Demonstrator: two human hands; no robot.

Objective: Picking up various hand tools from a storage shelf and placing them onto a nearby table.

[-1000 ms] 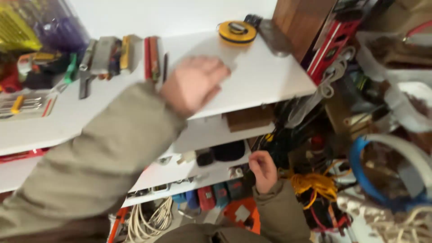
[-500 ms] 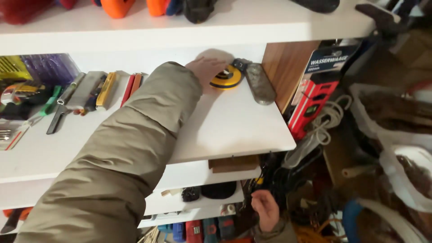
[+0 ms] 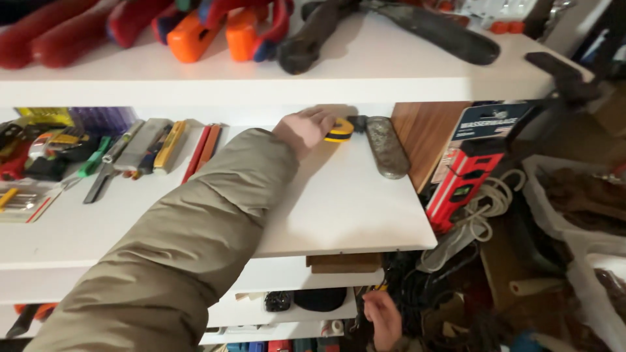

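Observation:
My left arm, in a khaki sleeve, reaches across the middle white shelf (image 3: 339,208) to its back. My left hand (image 3: 304,129) closes over a round yellow and black tape measure (image 3: 341,130), which is half hidden under my fingers. A long grey worn tool (image 3: 386,147) lies just right of it, against a wooden panel (image 3: 424,133). My right hand (image 3: 383,317) hangs low by the edge of a lower shelf (image 3: 293,321) with its fingers curled; what it holds, if anything, is hidden.
Knives, red pencils (image 3: 203,146) and small hand tools (image 3: 124,156) lie along the shelf's left part. Pliers with orange and red handles (image 3: 195,32) fill the top shelf. A red spirit level (image 3: 466,176), white rope (image 3: 486,195), cables and white bins (image 3: 574,195) crowd the right.
My head has tilted up, so the top shelf shows more. My left hand went from above the shelf to the tape measure and now curls around it. My right hand stays low.

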